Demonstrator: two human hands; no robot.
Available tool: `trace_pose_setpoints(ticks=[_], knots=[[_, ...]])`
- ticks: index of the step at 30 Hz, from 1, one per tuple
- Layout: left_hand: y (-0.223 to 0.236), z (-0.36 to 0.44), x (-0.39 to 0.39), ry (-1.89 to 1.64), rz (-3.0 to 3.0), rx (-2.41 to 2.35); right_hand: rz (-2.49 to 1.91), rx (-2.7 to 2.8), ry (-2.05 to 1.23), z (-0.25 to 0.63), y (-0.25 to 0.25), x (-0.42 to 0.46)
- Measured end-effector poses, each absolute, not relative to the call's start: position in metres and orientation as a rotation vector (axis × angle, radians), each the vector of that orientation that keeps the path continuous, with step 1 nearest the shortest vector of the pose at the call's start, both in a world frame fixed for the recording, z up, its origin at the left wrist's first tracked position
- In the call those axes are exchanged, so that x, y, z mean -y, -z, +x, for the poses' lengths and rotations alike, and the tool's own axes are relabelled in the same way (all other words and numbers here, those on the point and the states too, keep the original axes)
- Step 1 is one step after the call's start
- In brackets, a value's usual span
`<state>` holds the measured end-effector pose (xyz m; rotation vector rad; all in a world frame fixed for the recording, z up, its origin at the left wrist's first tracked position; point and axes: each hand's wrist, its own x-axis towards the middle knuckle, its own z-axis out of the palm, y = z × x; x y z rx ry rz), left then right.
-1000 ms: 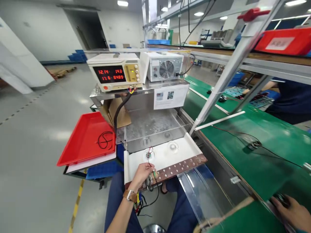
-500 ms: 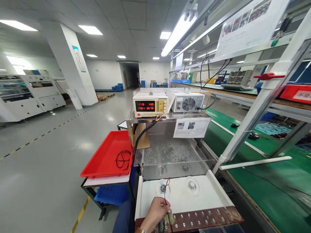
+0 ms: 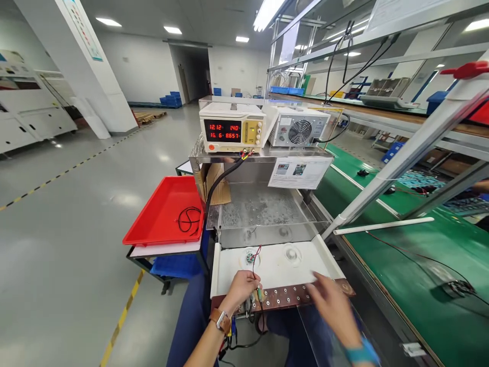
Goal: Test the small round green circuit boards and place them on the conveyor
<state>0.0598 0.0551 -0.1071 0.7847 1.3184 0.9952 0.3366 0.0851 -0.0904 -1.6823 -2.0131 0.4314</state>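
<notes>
My left hand [image 3: 243, 287] pinches a thin dark red wire [image 3: 254, 262] at the front of the white tray. That wire loops up to a small round circuit board [image 3: 250, 258] seated in the left round recess. Just right of my left fingertips is a green clip [image 3: 260, 294] on a dark cable, over the brown strip [image 3: 286, 297] with rows of metal eyelets. My right hand [image 3: 330, 300], blurred by motion, hovers over the right end of the strip, fingers apart and nothing visible in them. The right recess [image 3: 292, 256] shows no board.
A power supply [image 3: 233, 128] with red digits stands on the metal shelf beside a fan-backed unit [image 3: 300, 128]. At left, a red tray [image 3: 166, 211] holds a coiled black cable [image 3: 189, 220]. A slanted white post [image 3: 385, 178] rises at right before the green bench [image 3: 431, 270].
My right hand has come into view from the lower right. My left hand keeps its pinch on the wire. The camera view has tilted downward, and the power supply digits have changed.
</notes>
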Motion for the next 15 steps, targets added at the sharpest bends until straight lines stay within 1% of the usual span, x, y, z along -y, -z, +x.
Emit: trace_pose_setpoints(ticks=[3,6,9,15], knots=[[0.105,0.06,-0.055,-1.004,0.779,-1.317,-1.554,2.251,-0.731,0.255,0.094,-0.12],[0.105,0.061,-0.055,-1.012,0.772,-1.332,-1.548,2.43,-0.865,0.191,0.102,-0.155],[0.107,0.063,-0.056,-1.04,0.769,-1.353,-1.495,2.49,-0.85,0.168,0.115,-0.166],[0.112,0.067,-0.059,-1.118,0.747,-1.372,-1.488,2.495,-0.767,0.165,0.13,-0.167]])
